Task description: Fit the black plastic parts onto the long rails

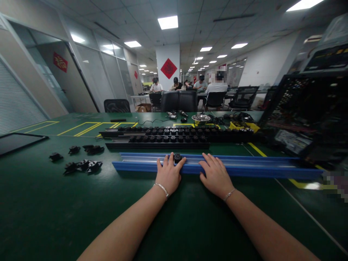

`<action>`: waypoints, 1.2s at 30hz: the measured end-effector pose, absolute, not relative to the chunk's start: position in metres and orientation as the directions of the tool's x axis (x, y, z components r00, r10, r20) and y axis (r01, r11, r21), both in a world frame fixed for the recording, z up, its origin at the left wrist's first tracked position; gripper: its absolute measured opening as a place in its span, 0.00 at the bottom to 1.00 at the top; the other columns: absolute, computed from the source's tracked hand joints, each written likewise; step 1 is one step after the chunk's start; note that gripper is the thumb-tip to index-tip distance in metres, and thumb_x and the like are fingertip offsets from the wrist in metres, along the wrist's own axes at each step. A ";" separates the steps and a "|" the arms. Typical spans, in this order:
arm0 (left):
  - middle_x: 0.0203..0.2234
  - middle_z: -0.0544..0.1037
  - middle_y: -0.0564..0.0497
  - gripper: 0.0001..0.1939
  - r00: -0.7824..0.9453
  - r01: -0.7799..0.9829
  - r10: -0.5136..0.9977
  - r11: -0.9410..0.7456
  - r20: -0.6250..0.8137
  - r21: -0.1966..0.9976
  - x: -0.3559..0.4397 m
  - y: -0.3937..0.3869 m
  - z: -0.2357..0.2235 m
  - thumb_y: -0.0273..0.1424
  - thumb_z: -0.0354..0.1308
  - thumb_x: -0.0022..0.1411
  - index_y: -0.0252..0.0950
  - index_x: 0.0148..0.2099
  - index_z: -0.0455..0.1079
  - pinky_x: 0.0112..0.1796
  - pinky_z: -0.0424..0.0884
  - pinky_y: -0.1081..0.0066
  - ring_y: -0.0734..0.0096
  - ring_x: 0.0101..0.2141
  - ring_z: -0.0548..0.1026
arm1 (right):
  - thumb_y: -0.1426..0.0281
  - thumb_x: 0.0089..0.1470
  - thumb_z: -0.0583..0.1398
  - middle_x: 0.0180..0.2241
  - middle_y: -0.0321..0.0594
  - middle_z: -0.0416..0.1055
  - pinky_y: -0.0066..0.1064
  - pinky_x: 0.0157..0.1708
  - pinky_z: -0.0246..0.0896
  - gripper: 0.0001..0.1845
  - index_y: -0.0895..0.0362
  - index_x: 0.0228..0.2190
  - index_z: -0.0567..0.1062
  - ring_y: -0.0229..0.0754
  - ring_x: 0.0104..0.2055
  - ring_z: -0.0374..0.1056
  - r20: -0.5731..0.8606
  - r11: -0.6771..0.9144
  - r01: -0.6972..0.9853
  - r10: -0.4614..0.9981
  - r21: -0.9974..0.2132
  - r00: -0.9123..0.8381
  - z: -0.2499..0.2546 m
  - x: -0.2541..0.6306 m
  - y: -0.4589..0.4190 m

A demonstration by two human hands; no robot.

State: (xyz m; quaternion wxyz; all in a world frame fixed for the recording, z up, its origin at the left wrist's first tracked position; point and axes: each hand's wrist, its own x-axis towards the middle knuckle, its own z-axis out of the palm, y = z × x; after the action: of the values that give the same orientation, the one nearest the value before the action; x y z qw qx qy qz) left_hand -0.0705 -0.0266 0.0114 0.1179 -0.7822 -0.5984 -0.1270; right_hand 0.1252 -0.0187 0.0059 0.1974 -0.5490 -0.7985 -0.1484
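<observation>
A long blue rail (244,166) lies across the green table (40,203) in front of me. My left hand (169,174) rests on the rail's near edge, its fingers curled round a small black round part (177,157) that sits in the rail. My right hand (214,174) lies flat on the rail just to the right, fingers stretched out, holding nothing. Behind the rail lie two long black strips (157,142) filled with several of the same black round parts.
Small black pieces (81,165) lie scattered at the left. A metal bowl (201,118), cables and tools sit at the back. A black perforated machine housing (307,116) stands at the right. A dark tablet (16,142) lies far left. People sit at distant tables.
</observation>
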 end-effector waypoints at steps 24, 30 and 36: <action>0.56 0.65 0.45 0.23 0.237 0.968 0.926 -0.250 0.294 0.005 -0.086 -0.023 0.031 0.35 0.50 0.60 0.52 0.58 0.61 0.52 0.58 0.49 0.50 0.56 0.61 | 0.70 0.51 0.53 0.58 0.50 0.59 0.45 0.58 0.45 0.16 0.58 0.41 0.72 0.52 0.60 0.52 0.456 0.347 0.938 0.833 0.011 -0.314 0.009 0.125 -0.019; 0.57 0.64 0.43 0.25 0.284 0.957 0.905 -0.287 0.316 -0.038 -0.093 -0.023 0.027 0.33 0.50 0.60 0.50 0.59 0.59 0.52 0.58 0.52 0.53 0.55 0.62 | 0.70 0.50 0.53 0.58 0.51 0.59 0.45 0.58 0.44 0.14 0.58 0.39 0.73 0.52 0.60 0.52 0.451 0.349 0.937 0.834 0.015 -0.318 0.010 0.124 -0.020; 0.57 0.64 0.45 0.25 0.288 0.957 0.897 -0.281 0.336 -0.070 -0.107 -0.023 0.022 0.34 0.51 0.59 0.50 0.59 0.59 0.53 0.59 0.55 0.54 0.55 0.63 | 0.70 0.50 0.54 0.58 0.51 0.58 0.45 0.58 0.44 0.14 0.59 0.39 0.73 0.52 0.60 0.52 0.453 0.348 0.938 0.834 0.012 -0.315 0.009 0.124 -0.019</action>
State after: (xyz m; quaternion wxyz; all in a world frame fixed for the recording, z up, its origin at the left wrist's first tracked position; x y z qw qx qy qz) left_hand -0.1065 -0.0225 0.0221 0.1302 -0.7919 -0.5852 -0.1161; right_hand 0.1244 -0.0188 0.0087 0.1882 -0.5542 -0.7990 -0.1378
